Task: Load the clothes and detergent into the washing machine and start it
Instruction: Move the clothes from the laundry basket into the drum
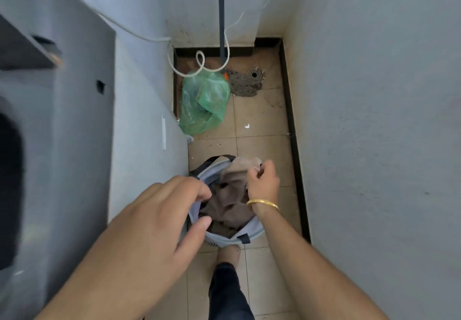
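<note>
Beige tiles run down a narrow passage between the washing machine [57, 145] on my left and a bare wall on my right. Ahead, a green plastic bag [203, 102] and a mop head [245, 82] lie on the floor. The laundry basket [249, 230] stands upright at my feet, mouth up. My right hand [262, 182] pinches the tan clothes [232, 195] inside; my left hand [159, 220] hovers spread over the rim, holding nothing.

Arms: we record both bare to the elbow, no sleeves in view | left hand [159, 210]: no rings or watch seen | right hand [263, 182]: thin gold bangle [262, 203] at wrist | leg: we note dark trousers [228, 292] | foot [228, 252]: bare, no shoe
</note>
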`<act>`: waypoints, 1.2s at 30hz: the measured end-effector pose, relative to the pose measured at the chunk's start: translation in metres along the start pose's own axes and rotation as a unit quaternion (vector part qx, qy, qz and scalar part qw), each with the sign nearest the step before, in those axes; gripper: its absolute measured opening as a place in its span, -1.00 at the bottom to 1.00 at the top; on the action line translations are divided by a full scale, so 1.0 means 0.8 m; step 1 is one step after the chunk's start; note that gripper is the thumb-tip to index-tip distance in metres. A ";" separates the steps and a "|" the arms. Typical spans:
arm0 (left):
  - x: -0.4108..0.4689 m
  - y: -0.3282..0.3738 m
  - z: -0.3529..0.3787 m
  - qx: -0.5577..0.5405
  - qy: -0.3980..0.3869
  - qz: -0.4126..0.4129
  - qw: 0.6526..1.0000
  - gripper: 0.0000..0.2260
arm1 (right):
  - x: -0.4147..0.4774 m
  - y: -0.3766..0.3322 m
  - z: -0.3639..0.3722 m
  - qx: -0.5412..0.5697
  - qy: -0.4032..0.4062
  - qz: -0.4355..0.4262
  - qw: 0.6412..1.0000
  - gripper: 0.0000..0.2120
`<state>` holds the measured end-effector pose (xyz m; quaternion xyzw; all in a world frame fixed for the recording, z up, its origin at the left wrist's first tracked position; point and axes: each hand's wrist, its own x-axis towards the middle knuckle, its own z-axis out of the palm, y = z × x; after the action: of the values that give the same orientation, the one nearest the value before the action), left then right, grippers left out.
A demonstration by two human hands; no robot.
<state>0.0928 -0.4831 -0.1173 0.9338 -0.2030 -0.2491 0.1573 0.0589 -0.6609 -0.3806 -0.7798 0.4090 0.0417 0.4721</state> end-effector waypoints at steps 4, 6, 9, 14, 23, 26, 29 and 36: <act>-0.097 -0.013 -0.031 -0.080 0.017 0.014 0.997 -0.75 | -0.101 -0.136 -0.084 0.084 -0.004 -0.088 0.993 -0.76; -0.100 -0.004 -0.054 -0.113 0.008 0.003 0.994 -0.59 | -0.154 -0.201 -0.124 0.145 -0.022 -0.117 0.982 -0.78; -0.132 0.007 -0.088 -0.180 0.018 0.012 0.983 -0.16 | -0.246 -0.296 -0.184 0.226 -0.051 -0.153 0.961 -0.75; -0.199 -0.001 -0.136 -0.365 0.036 0.059 0.929 0.19 | -0.419 -0.445 -0.232 0.393 -0.168 -0.169 0.888 -0.94; -0.307 -0.120 -0.239 -0.493 0.202 0.106 0.840 -0.65 | -0.576 -0.568 -0.200 0.341 -0.059 -0.343 0.873 -0.56; -0.346 -0.160 -0.310 -0.605 0.214 0.093 0.761 -0.81 | -0.589 -0.550 -0.149 0.248 -0.040 -0.355 0.901 -0.67; -0.374 -0.193 -0.355 -0.665 0.222 0.086 0.708 -0.71 | -0.608 -0.529 -0.092 0.160 -0.109 -0.352 0.916 -0.45; -0.410 -0.262 -0.375 -0.665 0.133 0.142 0.721 -0.59 | -0.635 -0.531 0.002 0.165 -0.163 -0.313 0.921 -0.57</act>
<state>0.0544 -0.0934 0.1793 0.5727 -0.0924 -0.1678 0.7970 0.0108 -0.2625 0.1457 -0.7616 0.0623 -0.0500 0.6431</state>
